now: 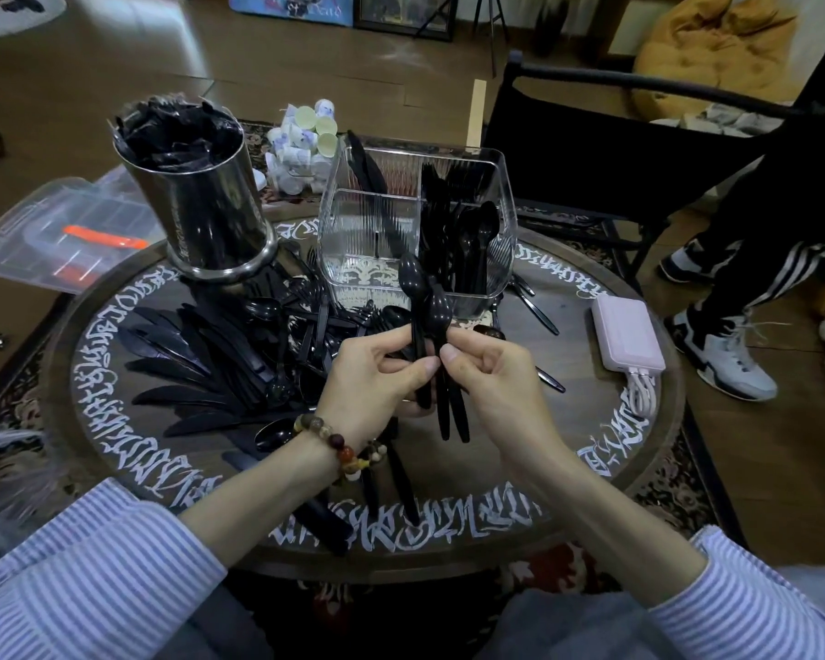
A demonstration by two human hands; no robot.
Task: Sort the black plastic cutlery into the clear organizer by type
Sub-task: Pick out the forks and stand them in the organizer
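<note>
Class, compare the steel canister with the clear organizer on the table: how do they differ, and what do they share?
The canister is round, opaque and shiny; the organizer is boxy, see-through and ribbed. The canister is stuffed with dark crumpled wrappers; the organizer is split into compartments holding upright black cutlery. Both stand open-topped on the round table.

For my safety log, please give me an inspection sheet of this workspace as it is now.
Surface: round dark table with white script around the rim.
Job's things: clear organizer partly filled; loose cutlery pile on the table.
Clutter: steel canister, pink power bank, small cups.
Grippers: left hand and right hand both grip spoons.
Cables: white cable at the power bank.
Surroundings: black chair; another person's legs.
</note>
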